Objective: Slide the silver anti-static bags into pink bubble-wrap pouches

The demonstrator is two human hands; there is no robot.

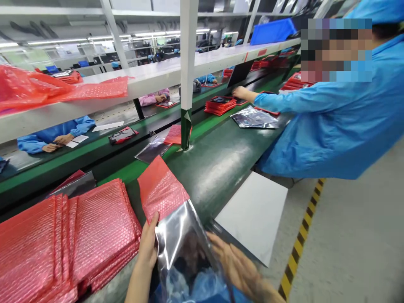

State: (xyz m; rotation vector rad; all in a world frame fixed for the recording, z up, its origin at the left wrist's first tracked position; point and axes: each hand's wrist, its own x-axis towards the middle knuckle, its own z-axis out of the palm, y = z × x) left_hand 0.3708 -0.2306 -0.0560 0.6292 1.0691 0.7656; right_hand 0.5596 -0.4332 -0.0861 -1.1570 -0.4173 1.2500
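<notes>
Both hands flank a silver bag (179, 237), positioned directly before the wearer at the near edge of the green workbench (217, 168). The left hand (147, 242) grips the bag's left edge; the right hand (232, 261) is at its right edge, blurred, and whether it grips or only supports cannot be told. A red bubble-wrap piece (164, 187) extends from the bag's far end; whether it sits inside or behind the bag is unclear. The left thumb lies at the junction of the two materials, presumably to keep them aligned. The bag's glossy face is turned toward the wearer, which probably keeps it in sight.

Left hand pose: thumb upward on the near face, remaining fingers mostly hidden. Right hand pose: fingers extended toward the bag, palm inward, likely to steady that edge.

Stacked red bubble bags (97, 227) lie left of the left hand, apparently placed for short reach. A white sheet (255, 214) lies beyond the right hand. Farther right, a co-worker in blue (334, 122) extends an arm over the bench.
</notes>
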